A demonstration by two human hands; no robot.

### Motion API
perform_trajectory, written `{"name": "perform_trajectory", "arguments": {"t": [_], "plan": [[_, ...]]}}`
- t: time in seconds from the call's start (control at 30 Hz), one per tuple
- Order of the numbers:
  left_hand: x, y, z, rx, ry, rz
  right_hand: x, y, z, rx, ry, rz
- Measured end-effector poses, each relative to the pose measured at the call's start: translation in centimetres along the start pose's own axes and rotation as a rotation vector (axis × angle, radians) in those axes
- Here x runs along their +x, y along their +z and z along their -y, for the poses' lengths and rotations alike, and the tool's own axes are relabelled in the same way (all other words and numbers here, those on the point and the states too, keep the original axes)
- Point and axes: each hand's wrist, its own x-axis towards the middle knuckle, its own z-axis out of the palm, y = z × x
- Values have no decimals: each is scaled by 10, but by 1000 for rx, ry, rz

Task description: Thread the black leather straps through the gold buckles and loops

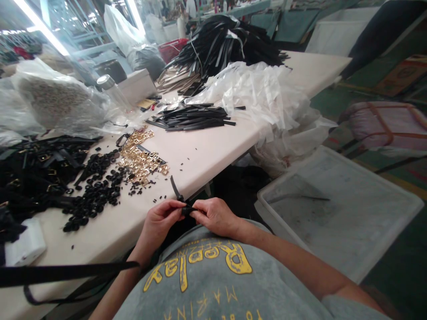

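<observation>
At the table's front edge, close to my body, my left hand (pixel 165 213) and my right hand (pixel 215 215) meet on a narrow black strap (pixel 175 187). The fingertips of both hands are pinched on it. One end of the strap sticks up past my left fingers, and a small dark lump shows where it passes between the hands. The part inside my right fingers is mostly hidden. Beyond my left hand lie small gold buckles (pixel 142 160) in a heap, with black ring-like pieces (pixel 100 195) piled beside them.
Black strips (pixel 196 118) lie stacked mid-table, with a large strip bundle (pixel 230 44) and crumpled clear plastic (pixel 253 89) behind. Finished-looking black straps (pixel 40 169) heap at left near a white roll (pixel 26 242). A pale bin (pixel 333 213) stands on the right.
</observation>
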Motion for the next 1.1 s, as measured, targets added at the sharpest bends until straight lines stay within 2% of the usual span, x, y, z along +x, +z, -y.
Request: {"name": "perform_trajectory", "arguments": {"t": [0.17,0.3,0.37,0.5,0.67,0.77,0.9,0.97,1.1], "plan": [[-1,7,8,118,161,-82,2,2,-4,-168,16,-23],[-5,9,5,40,124,3,2,4,-7,-197,53,-66],[-6,8,4,46,119,-1,1,4,-7,-197,39,-61],[-4,6,2,156,160,-52,0,4,-5,-188,-3,-15],[-1,4,0,313,264,-41,-1,4,-3,-158,0,10],[-1,3,0,337,277,-30,-1,5,-6,-57,24,21],[-4,4,3,191,134,13,-1,9,-12,237,54,58],[-6,6,6,129,107,2,0,12,-14,376,74,73],[-8,10,10,237,272,-128,1,18,-16,521,89,66]]}}
